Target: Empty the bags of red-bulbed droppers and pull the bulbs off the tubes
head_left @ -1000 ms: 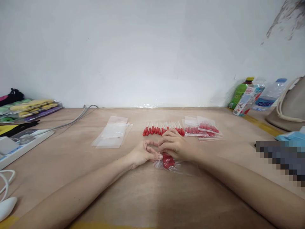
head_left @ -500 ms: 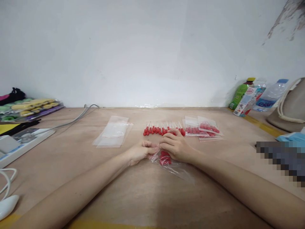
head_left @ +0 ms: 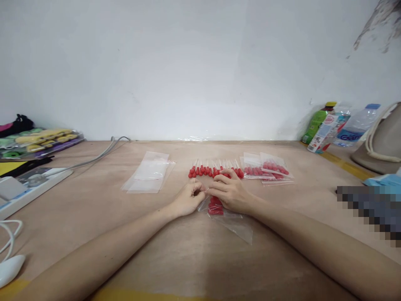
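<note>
Clear bag [head_left: 239, 229], perhaps three red pieces [head_left: 216, 212]

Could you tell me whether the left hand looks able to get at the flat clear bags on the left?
Probably yes: nothing visible stands between the left hand and the flat clear bags, though that hand seems occupied at the bag of red pieces.

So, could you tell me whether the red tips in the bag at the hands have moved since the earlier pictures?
Yes, slightly leftward: the red tips sit nearer the unmoved stack of clear bags.
</note>
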